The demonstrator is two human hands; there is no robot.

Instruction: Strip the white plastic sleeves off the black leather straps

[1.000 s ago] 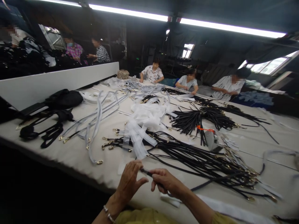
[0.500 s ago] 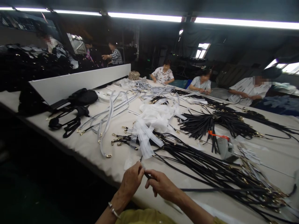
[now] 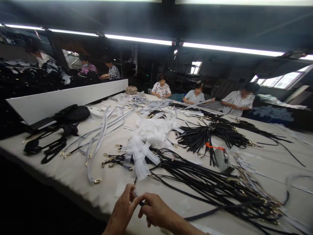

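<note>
At the table's near edge, my left hand and my right hand meet, fingertips pinched together. Between them shows a short piece of black strap, with something pale and translucent at my left fingertips. Its exact shape is hidden by my fingers. A black length emerges right of my right wrist and runs toward the pile. Just beyond my hands lie translucent white strips, partly over a bundle of black straps with gold-coloured clasps.
Left are straps in clear wrapping, black bags and a white panel. A second black strap bundle and a grey tool with an orange band lie right. Several people sit across the table.
The camera view has tilted up and shifted, so the table appears lower and further left. My hands stay together on the strap. One person across the table now holds out a pale strip.
</note>
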